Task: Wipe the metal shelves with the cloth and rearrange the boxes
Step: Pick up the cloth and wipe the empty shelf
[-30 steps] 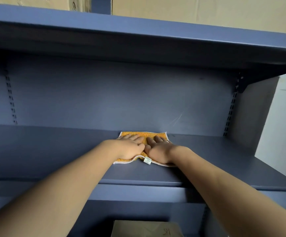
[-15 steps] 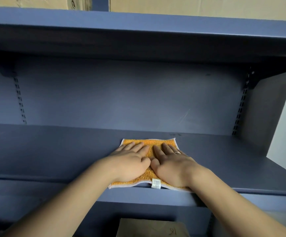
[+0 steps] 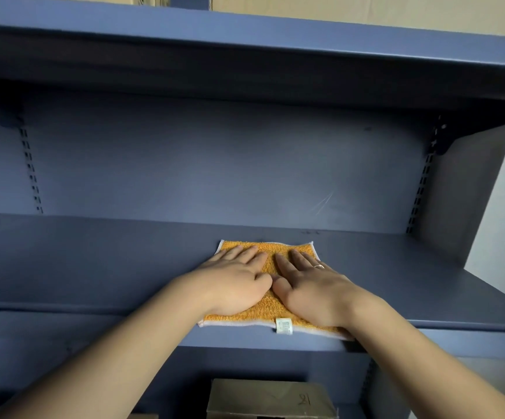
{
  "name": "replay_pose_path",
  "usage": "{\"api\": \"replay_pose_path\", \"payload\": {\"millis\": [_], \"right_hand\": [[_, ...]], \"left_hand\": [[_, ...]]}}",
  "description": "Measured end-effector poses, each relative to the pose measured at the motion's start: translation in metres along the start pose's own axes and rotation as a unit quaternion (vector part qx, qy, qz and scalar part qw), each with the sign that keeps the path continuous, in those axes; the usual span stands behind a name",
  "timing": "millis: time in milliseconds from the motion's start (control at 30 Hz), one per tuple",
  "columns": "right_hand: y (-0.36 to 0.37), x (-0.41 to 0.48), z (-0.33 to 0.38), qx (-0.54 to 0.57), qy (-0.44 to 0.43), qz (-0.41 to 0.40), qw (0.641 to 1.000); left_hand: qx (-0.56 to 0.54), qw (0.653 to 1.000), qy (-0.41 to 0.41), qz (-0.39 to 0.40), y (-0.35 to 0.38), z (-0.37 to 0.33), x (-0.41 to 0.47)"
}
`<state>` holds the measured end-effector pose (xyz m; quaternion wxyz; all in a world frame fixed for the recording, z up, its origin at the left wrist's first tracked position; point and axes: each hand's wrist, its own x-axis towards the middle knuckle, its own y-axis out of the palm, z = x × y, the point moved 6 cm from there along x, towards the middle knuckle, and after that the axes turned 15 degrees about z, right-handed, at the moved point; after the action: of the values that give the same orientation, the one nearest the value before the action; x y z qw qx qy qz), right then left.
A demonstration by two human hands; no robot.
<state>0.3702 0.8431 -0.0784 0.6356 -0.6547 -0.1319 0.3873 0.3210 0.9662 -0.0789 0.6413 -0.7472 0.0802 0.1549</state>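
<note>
Mid shelf point(image 3: 94, 261), blue metal. Orange cloth point(image 3: 271, 260) lies flat at centre frame, a little right of the middle. My left hand point(image 3: 233, 282) and right hand point(image 3: 314, 293) are side by side on it, palms down, fingers straight and only slightly spread, thumbs meeting in the middle. I am pressing, not gripping. Ring point(image 3: 319, 266) on the right hand.

Edges: the cloth's far hem sits just short of the back panel point(image 3: 215, 164), with a thin strip of bare shelf between. The near hem with its white tag point(image 3: 284, 325) lies along the shelf's front lip; the lower right corner reaches just past it. Open shelf runs wide to frame left and a shorter stretch to frame right, up to the slotted upright point(image 3: 420, 189). Upper shelf point(image 3: 245, 28) overhangs, with cardboard boxes point(image 3: 366, 10) on top. One more box point(image 3: 269, 397) on the level below, bottom centre.

Against a second ago: the cloth then touched the back panel and stopped well short of the lip. It and both hands have come forward to the front edge. Half a second ago it was already about here.
</note>
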Motion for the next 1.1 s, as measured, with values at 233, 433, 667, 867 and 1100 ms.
{"api": "replay_pose_path", "payload": {"millis": [233, 433, 667, 867, 1100], "right_hand": [[0.003, -0.007, 0.020, -0.008, 0.013, 0.009, 1.000], [0.003, 0.004, 0.058, -0.027, 0.001, 0.009, 1.000], [0.000, 0.013, 0.070, -0.048, 0.003, 0.035, 0.998], [-0.012, 0.044, 0.064, -0.037, 0.009, 0.045, 0.998], [-0.029, 0.098, 0.048, -0.004, 0.023, 0.027, 0.999]], "left_hand": [[0.005, 1.000, 0.020, 0.006, 0.004, 0.013, -0.015], [-0.005, 1.000, 0.000, 0.004, 0.006, 0.048, -0.033], [-0.003, 1.000, -0.005, 0.019, 0.004, 0.063, -0.031], [0.009, 1.000, -0.020, 0.020, -0.010, 0.074, -0.001], [0.017, 0.999, -0.027, 0.030, -0.031, 0.092, 0.042]]}}
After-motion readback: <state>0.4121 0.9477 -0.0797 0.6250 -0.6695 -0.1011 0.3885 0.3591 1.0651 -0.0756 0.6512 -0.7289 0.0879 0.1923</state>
